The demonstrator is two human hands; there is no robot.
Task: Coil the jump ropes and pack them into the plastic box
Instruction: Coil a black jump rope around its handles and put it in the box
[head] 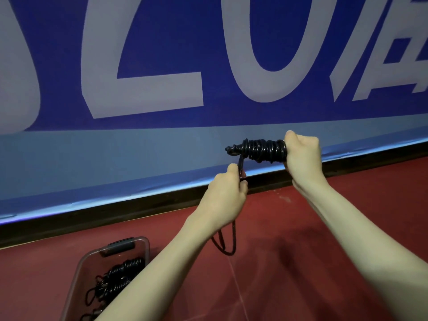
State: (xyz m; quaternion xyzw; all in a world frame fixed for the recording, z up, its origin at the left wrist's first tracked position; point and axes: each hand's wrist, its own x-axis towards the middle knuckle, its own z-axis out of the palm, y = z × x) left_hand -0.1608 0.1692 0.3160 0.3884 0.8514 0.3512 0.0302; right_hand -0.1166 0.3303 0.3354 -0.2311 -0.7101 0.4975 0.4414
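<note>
- Right hand (302, 154) clenched around one wound jump rope (264, 150).
- Left hand (228, 193) pinched its loose black cord (234, 237).
- One clear plastic box (90, 262), several coiled ropes (120, 274) inside, count unclear.

Both bare forearms outstretched; right hand (302, 154) fisted, knuckles up; left hand (228, 193) lower, fingers pinched closed.

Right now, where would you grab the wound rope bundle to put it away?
Grip the bundle around its thick wrapped middle, coming from above. It lies sideways in the right hand, and its left end is thin. The left hand pinches the loose tail.
</note>
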